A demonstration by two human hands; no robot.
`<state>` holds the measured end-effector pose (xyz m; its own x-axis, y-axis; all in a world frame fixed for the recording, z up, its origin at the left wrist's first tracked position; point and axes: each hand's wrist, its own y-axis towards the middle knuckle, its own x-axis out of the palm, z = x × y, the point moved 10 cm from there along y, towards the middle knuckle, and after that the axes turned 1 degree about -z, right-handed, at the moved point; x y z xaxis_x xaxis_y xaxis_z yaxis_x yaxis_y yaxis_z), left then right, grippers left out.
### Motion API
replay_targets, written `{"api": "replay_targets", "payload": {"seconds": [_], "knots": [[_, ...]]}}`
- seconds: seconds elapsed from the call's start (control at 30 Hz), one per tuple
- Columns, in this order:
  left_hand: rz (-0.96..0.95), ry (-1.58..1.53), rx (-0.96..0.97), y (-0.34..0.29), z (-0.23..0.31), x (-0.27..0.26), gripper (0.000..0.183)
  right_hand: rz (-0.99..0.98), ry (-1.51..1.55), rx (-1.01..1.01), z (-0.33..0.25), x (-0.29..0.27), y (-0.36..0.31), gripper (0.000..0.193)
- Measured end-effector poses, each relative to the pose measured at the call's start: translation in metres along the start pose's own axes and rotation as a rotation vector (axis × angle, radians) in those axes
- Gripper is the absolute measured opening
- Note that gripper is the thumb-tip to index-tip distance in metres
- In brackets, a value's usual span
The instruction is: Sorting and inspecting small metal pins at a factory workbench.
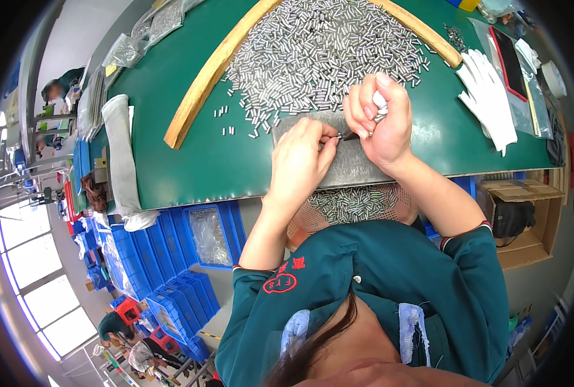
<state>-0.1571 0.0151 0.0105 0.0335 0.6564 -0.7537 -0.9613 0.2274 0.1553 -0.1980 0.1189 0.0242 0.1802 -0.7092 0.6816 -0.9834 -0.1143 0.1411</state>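
My left hand (300,158) pinches a small silvery metal pin (340,136) between thumb and fingertips, over a grey metal plate (351,166) at the table's near edge. Close by on the right, my right hand (385,119) is closed in a fist around a tool with a white-wrapped handle (380,102). A dark, narrow part of it points down beside the pin; its exact kind is hidden by the fingers. Just beyond both hands spreads a large heap of short metal pins (325,55). Below the table edge, a pink perforated basket (305,222) holds more pins.
Wooden strips (203,80) flank the heap on the green table (164,174). White gloves (487,97) and a red-edged phone (508,63) lie right; a grey sleeve (120,155) lies left. Blue crates (171,242) stand below left, an open carton (529,242) below right.
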Motion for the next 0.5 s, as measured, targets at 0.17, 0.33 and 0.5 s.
{"api": "replay_targets", "payload": {"seconds": [0.17, 0.33, 0.5], "knots": [[-0.011, -0.023, -0.043, 0.0, -0.004, 0.001, 0.009, -0.009, 0.024, -0.02, -0.001, 0.0, 0.0, 0.04], [0.049, 0.024, 0.045, 0.0, 0.002, -0.002, 0.011, -0.014, -0.09, -0.042, -0.002, 0.002, -0.002, 0.04], [-0.025, 0.091, 0.071, 0.001, 0.01, -0.004, 0.009, -0.049, -0.006, -0.033, -0.001, -0.002, -0.001, 0.039]]}}
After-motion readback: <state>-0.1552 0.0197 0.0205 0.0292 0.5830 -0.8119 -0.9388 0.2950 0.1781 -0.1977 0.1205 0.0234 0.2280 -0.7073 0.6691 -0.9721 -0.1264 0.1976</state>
